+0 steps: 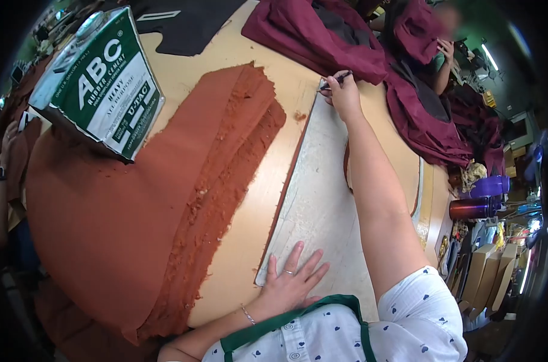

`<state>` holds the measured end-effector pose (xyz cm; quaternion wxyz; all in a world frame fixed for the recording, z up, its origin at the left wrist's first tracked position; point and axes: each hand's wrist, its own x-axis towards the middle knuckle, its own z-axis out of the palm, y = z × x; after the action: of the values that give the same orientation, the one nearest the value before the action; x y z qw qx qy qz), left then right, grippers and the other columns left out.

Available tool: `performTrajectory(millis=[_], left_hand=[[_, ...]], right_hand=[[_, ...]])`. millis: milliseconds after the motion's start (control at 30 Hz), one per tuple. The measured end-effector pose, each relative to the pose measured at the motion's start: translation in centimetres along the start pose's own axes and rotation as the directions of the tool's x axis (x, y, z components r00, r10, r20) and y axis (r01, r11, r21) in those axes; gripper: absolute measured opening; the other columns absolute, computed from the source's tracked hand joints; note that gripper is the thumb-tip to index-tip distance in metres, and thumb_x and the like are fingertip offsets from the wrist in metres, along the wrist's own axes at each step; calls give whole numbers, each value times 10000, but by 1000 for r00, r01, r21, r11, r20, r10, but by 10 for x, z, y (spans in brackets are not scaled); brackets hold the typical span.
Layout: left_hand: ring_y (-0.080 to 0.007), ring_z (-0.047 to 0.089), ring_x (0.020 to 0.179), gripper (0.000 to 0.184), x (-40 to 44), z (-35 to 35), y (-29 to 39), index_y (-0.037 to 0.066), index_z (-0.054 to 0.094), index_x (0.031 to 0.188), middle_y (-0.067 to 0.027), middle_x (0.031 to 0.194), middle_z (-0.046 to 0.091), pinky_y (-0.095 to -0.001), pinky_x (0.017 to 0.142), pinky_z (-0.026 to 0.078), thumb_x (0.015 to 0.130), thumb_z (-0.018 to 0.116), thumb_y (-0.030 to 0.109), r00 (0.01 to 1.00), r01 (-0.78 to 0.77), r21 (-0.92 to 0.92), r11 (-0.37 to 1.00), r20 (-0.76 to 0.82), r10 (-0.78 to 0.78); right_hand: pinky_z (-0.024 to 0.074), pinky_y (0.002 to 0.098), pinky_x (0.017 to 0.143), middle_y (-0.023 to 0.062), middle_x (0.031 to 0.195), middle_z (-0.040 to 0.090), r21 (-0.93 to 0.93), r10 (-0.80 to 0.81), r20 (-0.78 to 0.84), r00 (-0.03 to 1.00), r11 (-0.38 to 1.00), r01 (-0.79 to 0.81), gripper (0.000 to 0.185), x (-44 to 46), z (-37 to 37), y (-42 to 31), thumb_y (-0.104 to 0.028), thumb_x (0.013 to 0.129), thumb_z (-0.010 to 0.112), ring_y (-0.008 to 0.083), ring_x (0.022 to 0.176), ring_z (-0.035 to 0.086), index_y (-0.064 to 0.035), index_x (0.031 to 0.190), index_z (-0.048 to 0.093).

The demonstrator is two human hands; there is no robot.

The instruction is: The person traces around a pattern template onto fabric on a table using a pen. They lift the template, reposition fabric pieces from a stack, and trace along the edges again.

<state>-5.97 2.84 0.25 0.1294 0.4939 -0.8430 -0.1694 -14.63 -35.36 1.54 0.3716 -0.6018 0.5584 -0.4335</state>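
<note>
A pale grey pattern board (331, 226) lies on the table, with a strip of rust-brown fabric (284, 196) showing along its left edge. Near the board's lower end, my left hand (289, 283) rests flat on it, fingers spread. At the far tip, my right hand (344, 99) grips a dark pen (345, 76) at the board's upper corner. Whether the pen's point touches fabric or board I cannot tell. To the left is a thick stack of rust-brown fabric pieces (135, 211) with frayed edges.
A green and white rubber cement can (114, 84) stands on the fabric stack. Maroon cloth (322, 39) heaps at the table's far side, beside another person's hand (446, 49). Black fabric (186, 27) lies at the back. Tumblers (470, 209) and cardboard (488, 274) are at right.
</note>
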Motion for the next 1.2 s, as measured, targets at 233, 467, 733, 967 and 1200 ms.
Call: performTrajectory(millis=[233, 467, 733, 967, 1200], left_hand=[[-336, 174, 1289, 672, 0, -8, 0, 258, 376, 1293, -31, 1405, 233, -686, 826, 216, 712, 535, 556, 1000, 5, -97, 995, 29, -2], [-286, 185, 1295, 564, -7, -10, 2, 155, 475, 1210, -56, 1362, 299, -615, 924, 201, 767, 516, 501, 998, 23, -76, 997, -57, -28], [-299, 387, 1125, 520, 26, -14, -5, 68, 503, 1130, -123, 1152, 464, -517, 930, 274, 770, 531, 444, 972, 66, 4, 998, -227, -63], [-330, 296, 1214, 726, 28, 1, -16, 66, 374, 1256, -142, 1301, 362, -524, 991, 181, 722, 531, 531, 992, 94, -73, 993, -75, -99], [-306, 216, 1274, 762, 32, 2, -19, 140, 341, 1307, -99, 1367, 292, -524, 1028, 79, 720, 476, 606, 986, 121, -16, 992, -111, -122]], right_hand=[[444, 208, 483, 107, 803, 580, 590, 150, 102, 983, 787, -181, 175, -87, -23, -11, -220, 897, 468, 148, 640, 602, -61, 927, 403], [499, 224, 548, 134, 835, 593, 643, 190, 423, 886, 625, -442, 115, -187, -49, -20, -155, 891, 469, 174, 709, 617, -69, 937, 407], [441, 209, 612, 28, 789, 587, 111, 95, 648, 756, 970, -217, 111, -243, -21, -56, -121, 823, 592, 90, 712, 560, -53, 879, 524], [430, 250, 594, 11, 691, 577, -227, 186, 754, 630, 974, -15, 138, -264, -4, -56, -170, 802, 627, 96, 649, 515, -46, 807, 565], [405, 344, 729, 90, 804, 566, -354, 18, 768, 640, 845, 401, 186, -277, 0, -62, -239, 746, 664, 251, 813, 492, -66, 780, 604]])
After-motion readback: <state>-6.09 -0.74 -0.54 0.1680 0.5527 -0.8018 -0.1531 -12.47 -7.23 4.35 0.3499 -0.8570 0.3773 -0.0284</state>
